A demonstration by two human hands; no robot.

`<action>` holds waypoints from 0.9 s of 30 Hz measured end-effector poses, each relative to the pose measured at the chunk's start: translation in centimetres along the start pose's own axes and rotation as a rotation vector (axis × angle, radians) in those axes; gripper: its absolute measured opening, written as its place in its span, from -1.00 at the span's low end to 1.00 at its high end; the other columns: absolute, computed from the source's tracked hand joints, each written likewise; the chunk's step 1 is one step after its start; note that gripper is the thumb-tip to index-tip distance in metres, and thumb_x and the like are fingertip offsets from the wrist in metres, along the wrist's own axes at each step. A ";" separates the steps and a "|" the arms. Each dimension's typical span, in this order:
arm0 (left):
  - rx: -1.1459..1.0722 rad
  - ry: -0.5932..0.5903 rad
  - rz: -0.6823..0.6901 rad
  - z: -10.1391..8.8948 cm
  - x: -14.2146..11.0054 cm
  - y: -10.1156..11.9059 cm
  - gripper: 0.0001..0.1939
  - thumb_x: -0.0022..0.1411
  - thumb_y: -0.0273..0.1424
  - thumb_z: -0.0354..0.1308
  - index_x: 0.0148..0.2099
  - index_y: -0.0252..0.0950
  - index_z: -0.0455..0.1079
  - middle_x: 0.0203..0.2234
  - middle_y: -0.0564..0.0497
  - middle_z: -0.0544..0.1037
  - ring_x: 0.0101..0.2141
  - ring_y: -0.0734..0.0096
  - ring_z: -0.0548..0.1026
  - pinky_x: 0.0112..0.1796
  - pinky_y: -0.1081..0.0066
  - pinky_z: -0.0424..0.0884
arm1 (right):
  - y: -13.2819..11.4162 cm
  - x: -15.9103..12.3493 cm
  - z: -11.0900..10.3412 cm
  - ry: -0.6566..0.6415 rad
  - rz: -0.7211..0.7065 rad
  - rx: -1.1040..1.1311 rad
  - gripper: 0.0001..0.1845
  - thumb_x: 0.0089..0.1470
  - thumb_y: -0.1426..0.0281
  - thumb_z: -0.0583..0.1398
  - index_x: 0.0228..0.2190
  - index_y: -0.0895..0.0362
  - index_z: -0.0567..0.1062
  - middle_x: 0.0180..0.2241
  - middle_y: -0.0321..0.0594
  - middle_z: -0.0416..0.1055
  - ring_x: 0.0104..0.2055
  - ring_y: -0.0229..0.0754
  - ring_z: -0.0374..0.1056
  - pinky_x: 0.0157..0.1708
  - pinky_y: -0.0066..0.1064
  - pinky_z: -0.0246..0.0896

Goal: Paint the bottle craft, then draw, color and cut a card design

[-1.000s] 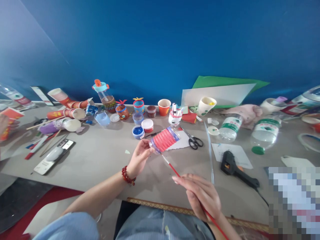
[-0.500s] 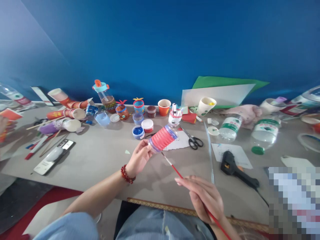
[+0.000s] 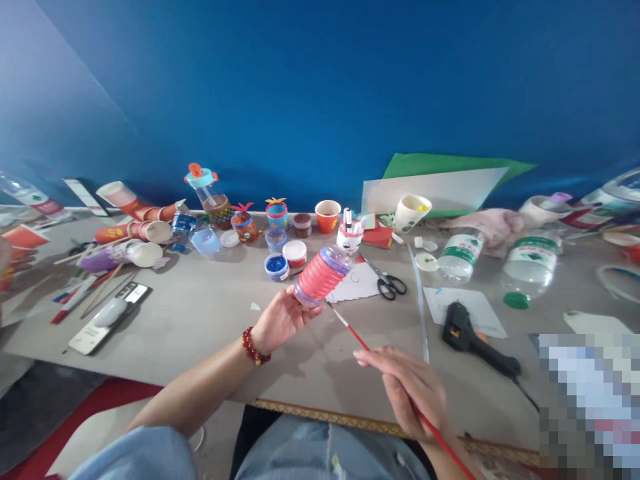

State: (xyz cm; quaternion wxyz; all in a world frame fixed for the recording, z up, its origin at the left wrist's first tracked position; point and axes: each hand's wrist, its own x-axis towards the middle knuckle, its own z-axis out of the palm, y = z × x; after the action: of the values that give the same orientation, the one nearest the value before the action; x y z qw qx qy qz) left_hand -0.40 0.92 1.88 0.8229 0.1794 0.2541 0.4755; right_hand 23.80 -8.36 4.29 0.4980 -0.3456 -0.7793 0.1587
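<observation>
My left hand [image 3: 281, 319] holds a plastic bottle [image 3: 323, 275] from below, tilted up to the right. Its ribbed middle is pink-red, with blue-violet bands near both ends. Between the fingers of my right hand [image 3: 413, 387] is a paintbrush [image 3: 350, 327] with a red handle. The dark brush tip lies close to the bottle's lower end; whether it touches I cannot tell. Behind the bottle stand an open pot of blue paint [image 3: 277, 266] and a white-lidded pot [image 3: 295, 253].
Scissors [image 3: 391, 285] lie right of the bottle, and a black glue gun [image 3: 475, 347] with a cord is farther right. Large clear bottles [image 3: 461, 257] lie behind it. A phone [image 3: 107, 320] is on the left. Cups and painted pots [image 3: 328, 217] line the wall.
The bottle has turned a little in my left hand, whose fingers have shifted beneath it. My right hand and the brush have moved slightly to the right.
</observation>
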 end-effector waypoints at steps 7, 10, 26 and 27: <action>-0.093 -0.011 -0.132 0.3 0.0 0.4 -0.68 0.19 -0.27 0.22 -0.10 -0.40 0.45 -0.29 -0.09 0.63 -0.25 0.28 0.61 0.01 0.25 0.46 | 0.2 0.1 -1.6 0.159 0.082 -0.082 -0.63 0.23 0.53 0.03 -0.07 0.13 0.55 -0.29 -0.15 0.59 -0.25 -0.09 0.53 -0.22 -0.26 0.43; -0.081 -0.027 -0.154 0.1 -0.1 0.4 -0.66 0.18 -0.25 0.23 -0.09 -0.40 0.45 -0.30 -0.10 0.63 -0.25 0.28 0.61 -0.01 0.25 0.47 | 0.3 2.1 -1.8 0.292 0.101 -0.079 -0.66 0.20 0.57 0.10 -0.07 0.09 0.55 -0.25 -0.17 0.60 -0.23 -0.10 0.52 -0.20 -0.26 0.42; 0.047 -0.108 0.046 -0.9 0.3 -0.7 -0.68 0.17 -0.29 0.31 -0.07 -0.35 0.52 -0.11 -0.11 0.61 -0.11 0.23 0.56 0.01 0.27 0.43 | 2.3 8.0 -0.2 0.232 0.230 -0.024 -0.81 0.21 0.39 0.20 -0.13 0.01 0.54 -0.20 -0.20 0.57 -0.29 -0.18 0.49 -0.25 -0.35 0.45; 0.058 -0.105 0.044 -1.0 0.3 -0.7 -0.68 0.17 -0.29 0.31 -0.07 -0.35 0.52 -0.11 -0.12 0.61 -0.11 0.20 0.56 0.02 0.25 0.42 | 2.4 8.1 -0.3 0.226 0.205 -0.050 -0.82 0.21 0.39 0.21 -0.15 0.02 0.55 -0.21 -0.19 0.56 -0.28 -0.17 0.49 -0.24 -0.34 0.45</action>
State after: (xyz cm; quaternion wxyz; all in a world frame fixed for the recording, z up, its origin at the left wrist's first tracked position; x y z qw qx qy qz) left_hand -0.31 0.93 0.63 0.8188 0.2331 0.2202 0.4761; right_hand 22.83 -0.99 8.40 0.5549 -0.4516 -0.6826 0.1493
